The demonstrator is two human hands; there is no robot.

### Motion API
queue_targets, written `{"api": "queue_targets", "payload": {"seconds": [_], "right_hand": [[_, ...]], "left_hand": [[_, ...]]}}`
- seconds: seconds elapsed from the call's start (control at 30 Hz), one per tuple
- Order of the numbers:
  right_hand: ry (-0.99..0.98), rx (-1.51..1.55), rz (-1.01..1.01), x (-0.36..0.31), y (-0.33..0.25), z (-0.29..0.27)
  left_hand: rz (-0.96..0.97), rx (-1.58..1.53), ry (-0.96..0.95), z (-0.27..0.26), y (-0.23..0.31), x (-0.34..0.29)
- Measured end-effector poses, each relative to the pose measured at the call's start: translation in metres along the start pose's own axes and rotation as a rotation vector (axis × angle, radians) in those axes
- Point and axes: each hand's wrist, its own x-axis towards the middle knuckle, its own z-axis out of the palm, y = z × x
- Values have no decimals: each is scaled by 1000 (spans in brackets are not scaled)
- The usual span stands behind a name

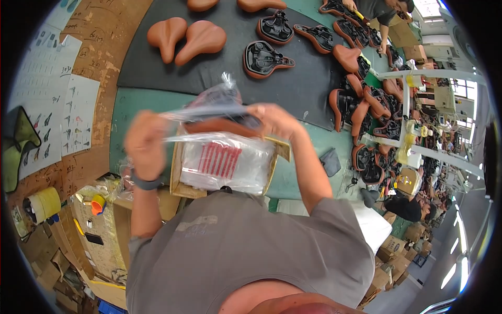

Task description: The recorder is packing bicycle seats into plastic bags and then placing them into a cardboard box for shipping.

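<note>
A brown bicycle saddle (222, 126) with a dark underside is partly inside a clear plastic bag (201, 111), above an open cardboard box. The bag's film is stretched taut between my hands. On the left, my left hand (146, 141) is blurred by motion, its fingers closed on the bag's edge. My right hand (277, 121) is closed on the film at the saddle's right end; its fingertips are partly hidden. Inside the box (178, 175) lies a stack of clear bags (219, 162) with red print.
On the black mat (157, 76) lie several brown saddles (201, 42), some upside down. More saddles (371, 104) are heaped at the right. A dark cloth-like piece (330, 162) lies right of the box. Another person (379, 13) works at the far right. A tape roll (43, 204) is at left.
</note>
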Motion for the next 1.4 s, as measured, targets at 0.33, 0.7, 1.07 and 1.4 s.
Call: {"api": "queue_targets", "payload": {"seconds": [0.33, 0.7, 1.07, 1.4], "right_hand": [[945, -1585, -291, 206, -9, -270], [941, -556, -304, -11, 214, -212], [709, 1147, -64, -260, 503, -2], [1616, -566, -51, -249, 519, 43]], "left_hand": [[-433, 480, 470, -30, -76, -80], [-155, 112, -726, 208, -111, -206], [-225, 455, -1000, 317, -190, -326], [-1296, -444, -610, 280, -171, -336]]}}
